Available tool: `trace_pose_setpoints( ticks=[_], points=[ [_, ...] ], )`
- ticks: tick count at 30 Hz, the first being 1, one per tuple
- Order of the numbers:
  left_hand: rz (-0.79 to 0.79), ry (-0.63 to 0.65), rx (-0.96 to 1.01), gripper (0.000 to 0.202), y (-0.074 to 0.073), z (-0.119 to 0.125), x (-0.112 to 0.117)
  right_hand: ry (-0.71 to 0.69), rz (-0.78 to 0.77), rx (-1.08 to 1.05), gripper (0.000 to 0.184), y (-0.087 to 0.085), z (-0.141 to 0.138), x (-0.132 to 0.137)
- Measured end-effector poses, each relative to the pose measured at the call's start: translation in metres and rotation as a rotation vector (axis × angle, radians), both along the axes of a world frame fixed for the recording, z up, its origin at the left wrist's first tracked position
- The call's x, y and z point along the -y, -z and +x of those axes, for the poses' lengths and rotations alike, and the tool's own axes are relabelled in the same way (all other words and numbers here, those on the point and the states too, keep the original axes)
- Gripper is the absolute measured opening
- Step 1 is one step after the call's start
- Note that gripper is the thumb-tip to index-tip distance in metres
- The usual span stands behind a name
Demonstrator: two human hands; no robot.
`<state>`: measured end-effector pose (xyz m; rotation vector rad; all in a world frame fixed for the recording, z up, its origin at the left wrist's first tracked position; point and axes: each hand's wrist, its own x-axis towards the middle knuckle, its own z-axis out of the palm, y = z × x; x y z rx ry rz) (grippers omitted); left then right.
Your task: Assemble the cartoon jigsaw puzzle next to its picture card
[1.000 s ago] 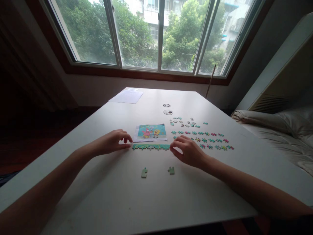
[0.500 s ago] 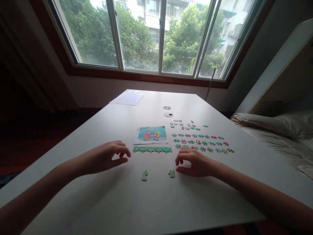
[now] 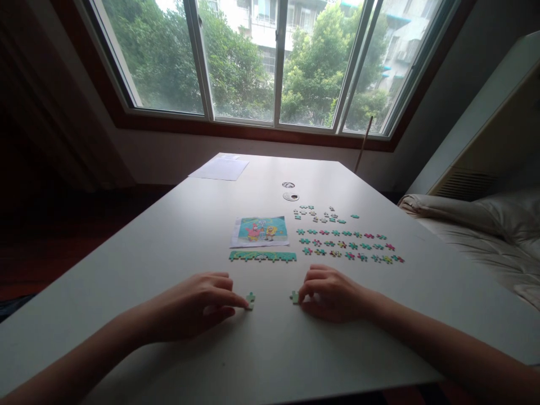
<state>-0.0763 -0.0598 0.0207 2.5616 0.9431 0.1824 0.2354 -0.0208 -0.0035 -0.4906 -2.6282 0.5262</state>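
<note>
My left hand [image 3: 202, 302] rests its stretched index fingertip on a pale green puzzle piece [image 3: 251, 298]; the thumb stays apart from it, so the hand is open. Across a short gap on the table, my right hand [image 3: 331, 292] pinches the right edge of another pale green puzzle piece [image 3: 294, 297] between thumb and fingers. Both pieces lie near the table top, apart from each other. Just beyond them runs a joined strip of puzzle pieces [image 3: 262, 256]. Behind the strip lies a printed cartoon picture [image 3: 262, 231].
Several loose puzzle pieces [image 3: 341, 245] lie in rows at the right on the white table [image 3: 177, 219]. Two round discs [image 3: 291, 197] are farther back. White paper sheets [image 3: 221, 169] lie at the far left corner. A light sofa [image 3: 459, 225] stands at the right.
Both hands have come down and nearer to me. My left hand has moved right onto the left piece, and my right hand has closed at the right piece, which has shifted slightly left.
</note>
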Motion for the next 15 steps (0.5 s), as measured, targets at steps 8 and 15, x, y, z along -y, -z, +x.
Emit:
trace_pose_setpoints(
  ticks=[8, 15],
  points=[
    [0.068, -0.063, 0.022, 0.03, 0.002, -0.02, -0.01, 0.08, 0.076, -0.011, 0.017, 0.003, 0.0, 0.002],
    [0.114, -0.132, 0.058, 0.027, 0.006, -0.039, -0.018, 0.146, 0.096, -0.045, 0.014, 0.005, 0.003, 0.002]
  ],
)
